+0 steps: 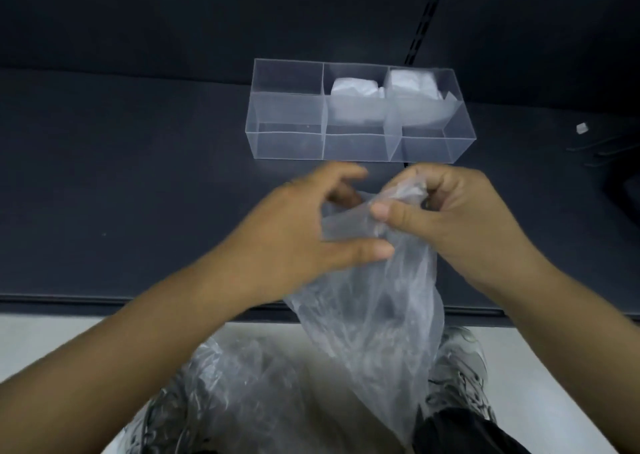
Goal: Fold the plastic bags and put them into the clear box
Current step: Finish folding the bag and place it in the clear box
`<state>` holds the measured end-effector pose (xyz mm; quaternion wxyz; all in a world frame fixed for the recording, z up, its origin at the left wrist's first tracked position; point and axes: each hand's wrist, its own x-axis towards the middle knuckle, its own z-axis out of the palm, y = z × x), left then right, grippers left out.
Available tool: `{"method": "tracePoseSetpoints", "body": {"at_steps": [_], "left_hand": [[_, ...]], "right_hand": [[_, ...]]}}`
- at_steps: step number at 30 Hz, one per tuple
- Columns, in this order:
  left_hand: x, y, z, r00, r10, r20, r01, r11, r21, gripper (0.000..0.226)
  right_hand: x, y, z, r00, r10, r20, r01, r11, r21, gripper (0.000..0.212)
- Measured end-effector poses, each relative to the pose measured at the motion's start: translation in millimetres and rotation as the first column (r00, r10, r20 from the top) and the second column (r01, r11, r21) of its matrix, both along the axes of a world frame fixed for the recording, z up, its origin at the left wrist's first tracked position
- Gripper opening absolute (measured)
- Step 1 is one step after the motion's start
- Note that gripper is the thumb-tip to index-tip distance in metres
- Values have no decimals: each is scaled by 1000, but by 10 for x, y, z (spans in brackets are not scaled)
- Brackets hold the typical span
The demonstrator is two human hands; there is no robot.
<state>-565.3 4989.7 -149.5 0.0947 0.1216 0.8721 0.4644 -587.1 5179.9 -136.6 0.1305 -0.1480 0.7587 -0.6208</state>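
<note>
Clear film hangs crumpled from a person's two hands as a plastic bag (374,297) is gathered over the near edge of a dark table (138,183), its lower end trailing toward the floor. The right hand (450,211) pinches the bunched top of the bag between thumb and curled fingers; the left hand (311,225) holds the edge just beside it, thumb on the film and fingers curled behind. Just beyond the hands stands the clear box (287,114), which has three compartments. One folded bag (353,88) sits in the middle compartment and another (412,83) in the right; the left one holds nothing. By that showing the job looks roughly two-thirds done, with this bag not yet folded. More loose plastic (242,377) lies on the floor by the shoes (460,367); how many bags it contains cannot be told. Blur softens the fingertips, and a small white object (582,127) at far right is too small to identify.
</note>
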Motion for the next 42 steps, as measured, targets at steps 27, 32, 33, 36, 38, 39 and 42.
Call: {"method": "tracePoseSetpoints", "body": {"at_steps": [27, 32, 33, 36, 38, 39, 42], "left_hand": [[-130, -772, -754, 644, 542, 540, -703, 697, 139, 37], [-324, -761, -692, 687, 452, 569, -638, 750, 175, 42], [-334, -745, -695, 700, 443, 560, -628, 756, 186, 43], [-346, -712, -746, 692, 505, 516, -650, 747, 140, 33], [-351, -723, -775, 657, 574, 489, -700, 705, 115, 36], [-356, -742, -786, 632, 607, 482, -734, 668, 121, 38], [-402, -853, -811, 562, 673, 481, -814, 553, 177, 26]], "right_hand": [[96, -116, -585, 990, 95, 100, -113, 973, 203, 11], [154, -92, -514, 976, 144, 165, -178, 960, 214, 43], [196, -126, -534, 979, 135, 155, -172, 951, 258, 48], [279, -230, -658, 998, 52, 45, -65, 924, 376, 35], [236, -192, -695, 997, 10, 72, -33, 945, 327, 12], [192, -122, -679, 992, 27, 125, -61, 959, 278, 7], [-3, 241, -554, 955, 136, 263, -189, 964, 186, 23]]}}
